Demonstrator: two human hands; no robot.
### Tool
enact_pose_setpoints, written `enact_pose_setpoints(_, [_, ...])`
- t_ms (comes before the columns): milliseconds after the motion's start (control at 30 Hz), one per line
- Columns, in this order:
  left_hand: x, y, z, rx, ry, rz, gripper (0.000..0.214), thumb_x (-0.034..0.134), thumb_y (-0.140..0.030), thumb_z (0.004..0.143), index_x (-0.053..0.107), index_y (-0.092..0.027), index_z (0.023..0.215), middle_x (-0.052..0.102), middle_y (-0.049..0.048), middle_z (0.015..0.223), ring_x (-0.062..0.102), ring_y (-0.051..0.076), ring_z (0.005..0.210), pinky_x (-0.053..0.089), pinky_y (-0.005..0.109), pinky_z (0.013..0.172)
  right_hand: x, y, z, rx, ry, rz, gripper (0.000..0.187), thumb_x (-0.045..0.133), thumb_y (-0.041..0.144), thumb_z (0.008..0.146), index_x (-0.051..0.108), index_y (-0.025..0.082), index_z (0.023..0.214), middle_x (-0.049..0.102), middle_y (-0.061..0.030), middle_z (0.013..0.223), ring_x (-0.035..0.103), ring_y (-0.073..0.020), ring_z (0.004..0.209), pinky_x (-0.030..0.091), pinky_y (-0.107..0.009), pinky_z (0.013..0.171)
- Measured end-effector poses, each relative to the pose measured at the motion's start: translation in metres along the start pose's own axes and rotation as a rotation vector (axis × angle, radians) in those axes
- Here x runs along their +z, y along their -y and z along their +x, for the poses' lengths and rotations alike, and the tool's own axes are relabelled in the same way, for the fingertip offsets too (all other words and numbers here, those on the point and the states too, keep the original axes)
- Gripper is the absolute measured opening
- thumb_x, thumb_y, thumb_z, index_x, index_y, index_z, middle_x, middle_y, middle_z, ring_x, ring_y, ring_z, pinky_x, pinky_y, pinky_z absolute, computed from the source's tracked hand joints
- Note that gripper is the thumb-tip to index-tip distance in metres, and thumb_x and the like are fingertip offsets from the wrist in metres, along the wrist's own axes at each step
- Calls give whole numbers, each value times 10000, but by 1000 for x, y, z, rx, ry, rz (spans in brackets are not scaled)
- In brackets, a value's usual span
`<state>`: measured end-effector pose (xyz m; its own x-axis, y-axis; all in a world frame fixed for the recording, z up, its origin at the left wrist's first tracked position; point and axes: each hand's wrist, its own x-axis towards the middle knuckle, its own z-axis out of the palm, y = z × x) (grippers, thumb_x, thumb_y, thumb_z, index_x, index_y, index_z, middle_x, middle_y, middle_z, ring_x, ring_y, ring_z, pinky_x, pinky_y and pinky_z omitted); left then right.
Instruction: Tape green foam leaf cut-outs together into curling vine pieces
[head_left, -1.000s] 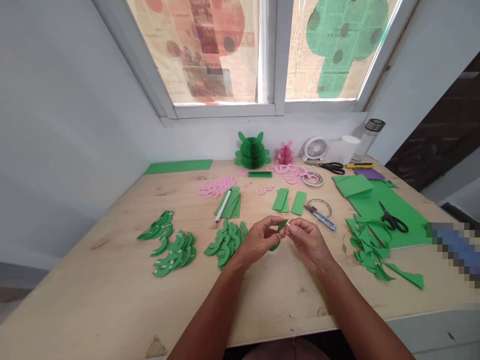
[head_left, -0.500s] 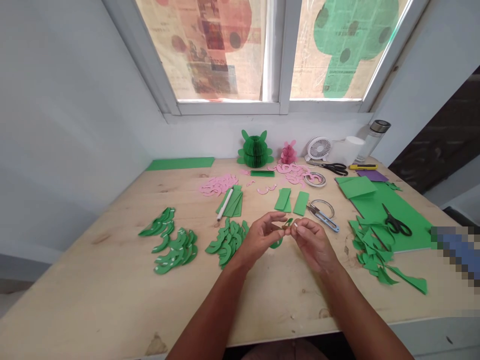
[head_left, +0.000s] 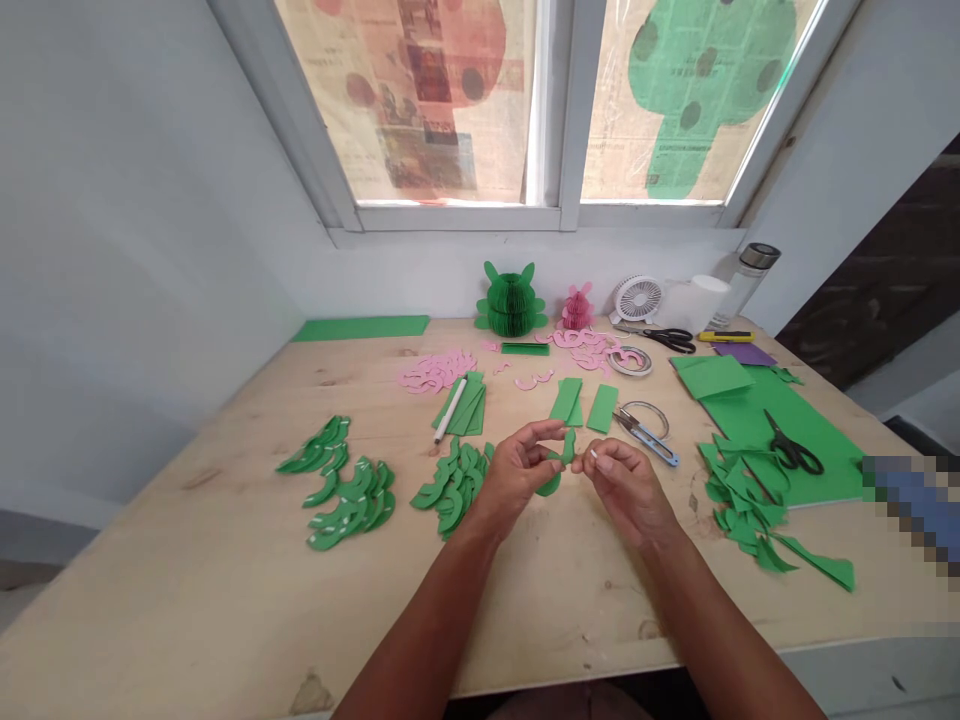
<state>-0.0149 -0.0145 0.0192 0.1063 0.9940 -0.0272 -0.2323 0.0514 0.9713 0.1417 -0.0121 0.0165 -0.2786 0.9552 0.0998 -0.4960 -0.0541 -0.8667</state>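
My left hand (head_left: 516, 476) pinches a curved green paper piece (head_left: 568, 446) between thumb and fingers, above the front middle of the table. Close on its right, my right hand (head_left: 626, 488) has thumb and fingertips closed on a tiny white strip (head_left: 593, 454); what it is made of is too small to tell. Left of my left hand lies a pile of plain curved green paper pieces (head_left: 454, 485). Farther left is another pile of green pieces with white strips (head_left: 356, 505) on them. A smaller green stack (head_left: 319, 445) sits behind that one.
Green rectangles (head_left: 602, 408) and blue-handled thread snips (head_left: 646, 440) lie beyond my hands. A white pen (head_left: 450, 408) rests on more green cards. At right are green scraps (head_left: 742, 495) and black scissors (head_left: 795, 445) on a green sheet (head_left: 814, 430). Pink cutouts (head_left: 439, 370) and paper figures (head_left: 511, 302) stand farther back.
The green piece in my left hand has turned and now shows more of its face upright between my hands. My right hand stays nearly in place with the white strip.
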Motion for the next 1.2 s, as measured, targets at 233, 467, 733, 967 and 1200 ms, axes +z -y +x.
enact_pose_setpoints(233, [4, 5, 0, 61, -60, 123, 442, 638, -138, 633, 613, -180, 1073, 622, 77, 964, 519, 102, 677, 427, 232, 614, -1, -5, 1, -31, -21, -122, 107, 691, 300, 712, 656, 203, 682, 645, -22, 707, 598, -184, 747, 436, -340, 784])
enact_pose_setpoints(467, [6, 7, 1, -39, -39, 43, 468, 743, -233, 593, 646, -152, 1044, 602, 49, 827, 544, 121, 703, 419, 222, 609, -6, -11, 2, -78, -37, -305, 123, 667, 314, 738, 664, 196, 703, 657, -34, 711, 587, -186, 725, 444, -325, 731])
enact_pose_setpoints(733, [4, 6, 1, -140, -21, -133, 700, 797, -258, 507, 570, -155, 1161, 605, 27, 789, 573, 121, 640, 404, 233, 591, -8, -12, 2, -74, -19, -328, 116, 666, 310, 742, 667, 203, 696, 647, -27, 699, 581, -182, 710, 445, -318, 712])
enact_pose_setpoints(967, [5, 9, 3, -175, -63, -160, 445, 747, -278, 555, 658, -124, 963, 611, 26, 733, 559, 103, 593, 357, 214, 543, -9, -12, 2, -69, -13, -352, 108, 661, 305, 749, 669, 206, 708, 651, -39, 738, 582, -193, 757, 445, -330, 740])
enact_pose_setpoints(1200, [6, 14, 6, -190, -53, -122, 315, 740, -377, 563, 645, -120, 718, 599, 19, 597, 520, 96, 522, 317, 208, 480, -10, -13, 2, -62, -3, -379, 123, 669, 319, 737, 669, 201, 702, 647, -47, 717, 577, -197, 719, 451, -324, 686])
